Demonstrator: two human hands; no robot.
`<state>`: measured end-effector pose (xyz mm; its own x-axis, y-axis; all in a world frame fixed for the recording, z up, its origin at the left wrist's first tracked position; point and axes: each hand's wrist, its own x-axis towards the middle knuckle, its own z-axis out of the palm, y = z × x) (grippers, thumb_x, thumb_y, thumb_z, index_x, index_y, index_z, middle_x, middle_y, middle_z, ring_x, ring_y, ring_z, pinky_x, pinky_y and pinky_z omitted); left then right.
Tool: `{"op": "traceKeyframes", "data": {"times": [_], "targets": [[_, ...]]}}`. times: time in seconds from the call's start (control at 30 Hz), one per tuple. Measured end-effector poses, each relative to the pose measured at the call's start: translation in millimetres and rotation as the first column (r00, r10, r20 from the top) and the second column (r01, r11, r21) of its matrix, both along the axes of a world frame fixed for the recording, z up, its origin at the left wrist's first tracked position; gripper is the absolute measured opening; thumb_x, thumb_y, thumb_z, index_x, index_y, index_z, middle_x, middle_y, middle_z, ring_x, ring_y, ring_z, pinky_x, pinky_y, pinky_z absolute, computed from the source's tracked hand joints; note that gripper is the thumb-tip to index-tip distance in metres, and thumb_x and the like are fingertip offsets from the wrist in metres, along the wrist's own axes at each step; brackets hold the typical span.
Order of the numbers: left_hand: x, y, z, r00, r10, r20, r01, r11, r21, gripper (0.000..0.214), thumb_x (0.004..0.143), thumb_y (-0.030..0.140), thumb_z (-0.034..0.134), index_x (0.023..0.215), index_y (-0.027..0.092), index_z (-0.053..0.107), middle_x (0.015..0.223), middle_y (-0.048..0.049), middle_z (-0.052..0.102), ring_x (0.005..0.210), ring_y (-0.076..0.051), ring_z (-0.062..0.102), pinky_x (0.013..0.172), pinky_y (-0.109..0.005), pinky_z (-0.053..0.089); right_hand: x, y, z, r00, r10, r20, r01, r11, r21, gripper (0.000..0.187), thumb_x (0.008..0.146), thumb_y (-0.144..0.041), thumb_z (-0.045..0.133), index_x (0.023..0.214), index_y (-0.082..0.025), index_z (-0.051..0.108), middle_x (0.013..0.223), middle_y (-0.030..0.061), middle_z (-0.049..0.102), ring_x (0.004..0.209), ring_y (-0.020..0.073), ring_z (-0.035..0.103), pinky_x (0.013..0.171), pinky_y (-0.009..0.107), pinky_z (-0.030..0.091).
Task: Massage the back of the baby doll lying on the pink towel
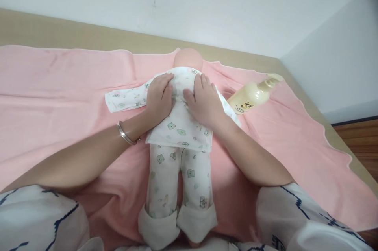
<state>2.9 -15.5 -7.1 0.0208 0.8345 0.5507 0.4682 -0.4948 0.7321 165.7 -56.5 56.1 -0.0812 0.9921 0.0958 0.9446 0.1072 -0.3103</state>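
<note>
Palms down, fingers spread: left hand pressing doll near its sleeve, right hand flat on its shirt.

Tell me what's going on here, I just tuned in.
A person rests both palms flat on a dressed baby doll: left hand and right hand side by side on its upper body. The doll lies on a pink blanket, head away from the camera. A cream bottle lies on its side to the right.
</note>
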Motion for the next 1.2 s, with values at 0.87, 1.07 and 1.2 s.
{"op": "traceKeyframes", "data": {"times": [0.87, 1.07, 1.2], "targets": [[-4.5, 5.1, -8.9, 1.0, 0.025, 0.014, -0.026, 0.999, 0.037, 0.033, 0.106, 0.039, 0.04, 0.121, 0.028, 0.068, 0.142, -0.0067, 0.068, 0.139, -0.025, 0.058, 0.125, -0.049, 0.046, -15.1, -21.2, 1.5, 0.946, 0.315, 0.072, -0.321, 0.939, 0.119, 0.059, 0.102, -0.027, 0.039, 0.159, -0.016, 0.048, 0.174, 0.0137, 0.033, 0.166, 0.0345, 0.021, 0.135, 0.067, 0.016], [-1.3, 0.6, -1.7, 1.0, 0.005, 0.017, -0.005, 1.0, 0.03, 0.029, 0.102, 0.031, 0.044, 0.122, 0.027, 0.065, 0.132, -0.0065, 0.071, 0.129, -0.025, 0.062, 0.119, -0.046, 0.05, 17.2, 28.0, 1.2, 0.972, 0.234, -0.031, -0.234, 0.972, 0.002, 0.06, 0.105, -0.037, 0.04, 0.164, -0.024, 0.041, 0.179, 0.0094, 0.018, 0.168, 0.0378, 0.012, 0.13, 0.076, 0.01], [0.2, 0.9, -0.9, 1.0, 0.018, 0.02, -0.019, 0.999, 0.038, 0.031, 0.1, 0.028, 0.044, 0.119, 0.026, 0.068, 0.134, -0.0066, 0.071, 0.132, -0.025, 0.061, 0.122, -0.047, 0.049, 5.9, 13.0, -6.8, 0.998, 0.039, -0.039, -0.035, 0.994, 0.105, 0.066, 0.106, -0.042, 0.039, 0.162, -0.006, 0.038, 0.175, 0.0261, 0.022, 0.166, 0.044, 0.016, 0.128, 0.079, 0.01]]}}
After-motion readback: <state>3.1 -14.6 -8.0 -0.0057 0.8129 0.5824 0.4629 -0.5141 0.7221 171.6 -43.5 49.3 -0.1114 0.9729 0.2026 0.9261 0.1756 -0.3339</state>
